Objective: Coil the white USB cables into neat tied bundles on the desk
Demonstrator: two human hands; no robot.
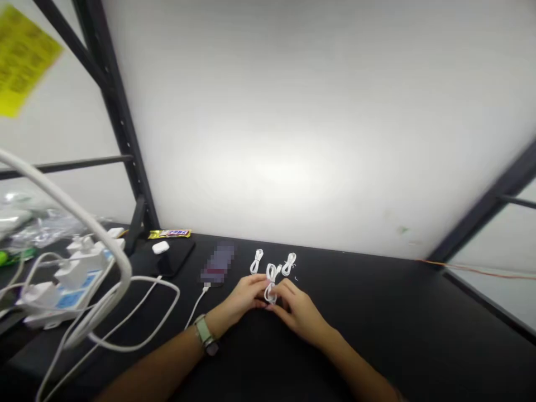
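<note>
Between my two hands is a white charging cable point(271, 273), coiled into a bundle and raised a little off the black tabletop. My left hand point(247, 296) pinches its left side, with a pale green watch band on the wrist. From the right, my right hand point(296, 310) has thumb and fingers closed on the lower part of the same bundle. Just beyond lie two more coiled white cables, one at the left point(257, 261) and one at the right point(288, 264). Small white scraps lie by the right one. My fingers partly hide the held bundle's middle.
A phone point(218, 262) on a white lead lies left of my hands. Farther left are a white earbud case point(161, 247), a yellow snack wrapper point(170, 233) and a power strip point(75, 285) with several chargers. A thick white cable point(104, 240) loops up in the foreground. Behind stands a white wall point(285, 123).
</note>
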